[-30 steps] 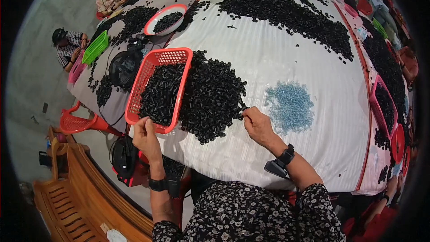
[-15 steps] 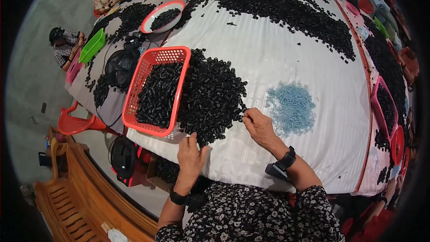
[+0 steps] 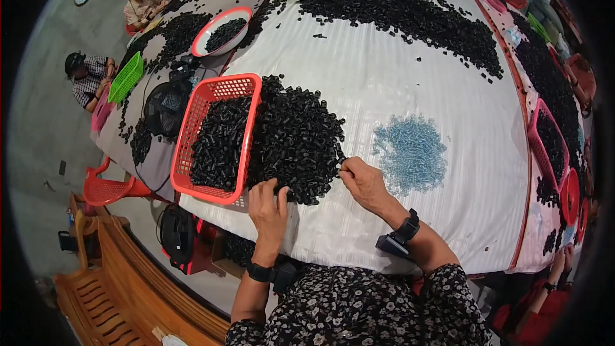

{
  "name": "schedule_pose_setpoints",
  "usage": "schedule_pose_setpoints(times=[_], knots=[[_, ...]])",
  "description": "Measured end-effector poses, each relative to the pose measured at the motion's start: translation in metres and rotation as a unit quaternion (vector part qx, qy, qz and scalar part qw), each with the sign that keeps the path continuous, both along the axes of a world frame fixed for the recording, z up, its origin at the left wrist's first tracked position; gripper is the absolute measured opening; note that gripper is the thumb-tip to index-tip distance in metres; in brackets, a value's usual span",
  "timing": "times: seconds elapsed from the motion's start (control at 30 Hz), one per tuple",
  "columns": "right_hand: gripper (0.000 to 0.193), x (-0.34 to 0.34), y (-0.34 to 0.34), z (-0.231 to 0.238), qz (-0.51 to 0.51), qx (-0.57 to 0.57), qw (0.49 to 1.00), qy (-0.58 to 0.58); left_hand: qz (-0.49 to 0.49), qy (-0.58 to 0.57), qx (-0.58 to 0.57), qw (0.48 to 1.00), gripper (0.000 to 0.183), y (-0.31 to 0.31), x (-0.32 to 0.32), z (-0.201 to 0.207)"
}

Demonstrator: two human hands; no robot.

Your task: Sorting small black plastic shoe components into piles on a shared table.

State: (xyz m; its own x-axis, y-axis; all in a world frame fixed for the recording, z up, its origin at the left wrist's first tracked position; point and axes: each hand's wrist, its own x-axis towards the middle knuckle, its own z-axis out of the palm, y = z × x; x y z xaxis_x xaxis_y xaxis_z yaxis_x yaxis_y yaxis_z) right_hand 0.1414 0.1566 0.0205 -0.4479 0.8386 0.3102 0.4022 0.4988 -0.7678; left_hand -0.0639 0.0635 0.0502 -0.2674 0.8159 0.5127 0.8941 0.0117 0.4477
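Black pieces (image 3: 295,134) lie heaped just beyond the left hand (image 3: 268,210), which is loosely spread, and left of the right hand (image 3: 364,184), which seems to pinch one, though it is small to judge. Picking through them looks like the present step; the next move calls for light fingertips.

Brightly lit middle, black corners, fisheye-bent edges

1. Black top (image 3: 359,304) printed all over with small white flowers.
2. Sleeves (image 3: 451,288) in the same print, leaving the forearms (image 3: 434,248) bare.
3. Black wristbands (image 3: 409,223), each with a dark, boxy module (image 3: 392,245).
4. Left hand (image 3: 267,213) and right hand (image 3: 367,186) both bare.
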Motion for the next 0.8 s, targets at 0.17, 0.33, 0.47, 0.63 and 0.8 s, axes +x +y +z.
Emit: schedule_pose_setpoints(times=[0.17,0.33,0.47,0.63,0.8], knots=[[0.010,0.000,0.000,0.001,-0.005,0.004,1.000,-0.001,-0.155,0.076,0.030,0.984,0.025,0.003,0.031,-0.004],[0.010,-0.001,-0.001,0.001,-0.001,-0.008,1.000,0.008,-0.160,0.150,-0.035,0.975,0.032,0.017,0.041,-0.025],[0.010,-0.001,-0.001,0.001,-0.001,-0.007,1.000,0.008,-0.164,0.092,-0.017,0.982,0.031,0.012,0.033,-0.024],[0.008,0.001,-0.002,0.002,-0.001,-0.002,0.999,0.054,-0.073,-0.342,-0.084,0.933,0.026,-0.008,0.026,0.005],[0.011,0.000,-0.009,0.017,0.020,0.043,0.998,0.052,-0.132,-0.593,-0.087,0.789,0.024,-0.024,0.016,0.005]])
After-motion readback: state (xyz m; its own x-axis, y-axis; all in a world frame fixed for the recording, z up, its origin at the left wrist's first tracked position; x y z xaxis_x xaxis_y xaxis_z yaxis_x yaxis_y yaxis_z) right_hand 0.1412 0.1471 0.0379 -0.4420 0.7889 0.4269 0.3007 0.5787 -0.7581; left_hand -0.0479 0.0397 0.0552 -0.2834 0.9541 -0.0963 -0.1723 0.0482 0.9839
